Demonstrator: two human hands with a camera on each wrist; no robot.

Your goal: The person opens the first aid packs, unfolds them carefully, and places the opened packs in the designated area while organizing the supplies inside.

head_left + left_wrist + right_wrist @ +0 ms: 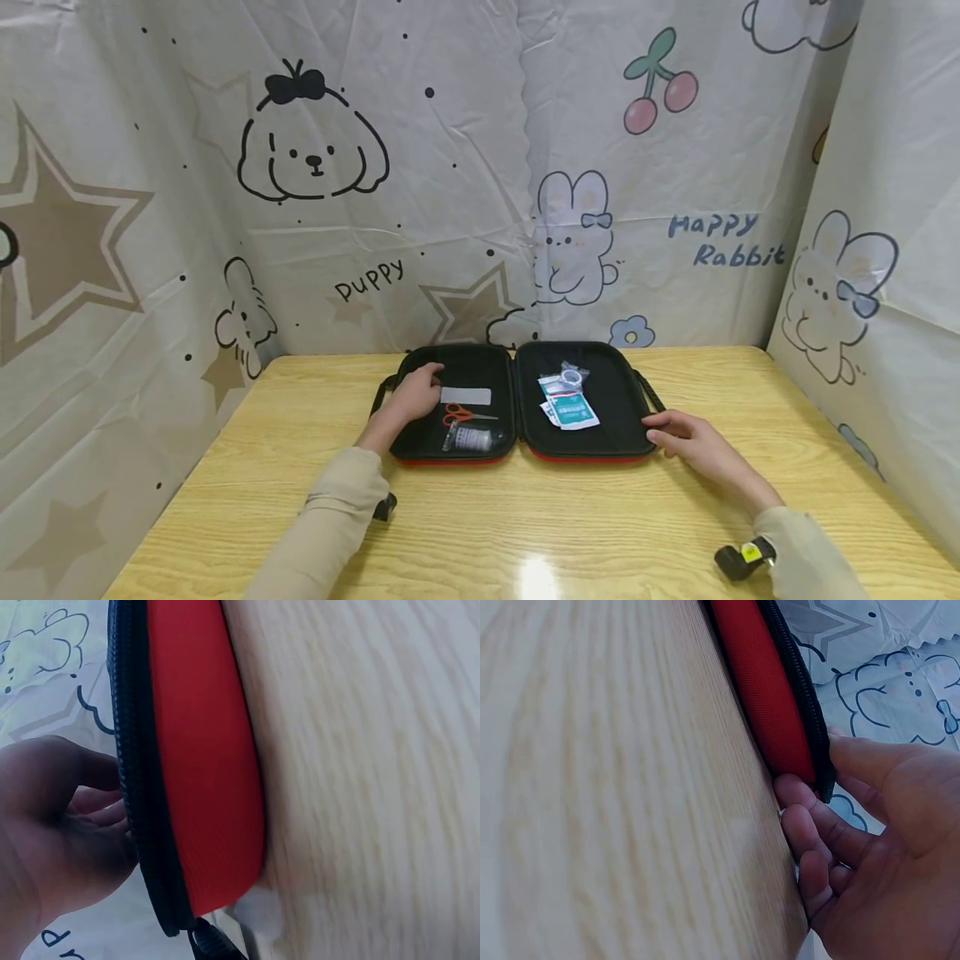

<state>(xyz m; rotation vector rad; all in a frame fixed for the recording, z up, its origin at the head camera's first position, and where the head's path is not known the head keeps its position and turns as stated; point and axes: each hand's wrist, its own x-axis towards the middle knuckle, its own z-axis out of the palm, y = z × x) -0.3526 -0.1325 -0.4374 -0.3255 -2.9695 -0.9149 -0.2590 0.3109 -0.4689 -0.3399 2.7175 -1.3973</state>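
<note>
A black-lined zip case (577, 358) with a red outside lies open flat, its two halves side by side. My left hand (415, 393) reaches over the left half's outer edge, near a white strip (466, 396); nothing shows in its loosely bent fingers. Below that strip lie orange-handled scissors (459, 414) and a clear-wrapped bandage roll (474, 437). Teal-and-white sachets (572, 411) and a bagged tape roll (572, 377) rest in the right half. My right hand (885, 817) pinches that half's near outer corner, thumb by the zip rim, fingers against the red underside (769, 697).
The case stands toward the back of the wood-grain table (465, 533), close to a printed cloth backdrop (465, 167). Cloth also hangs at both sides. A black strap handle (649, 392) sticks out from the case's right side.
</note>
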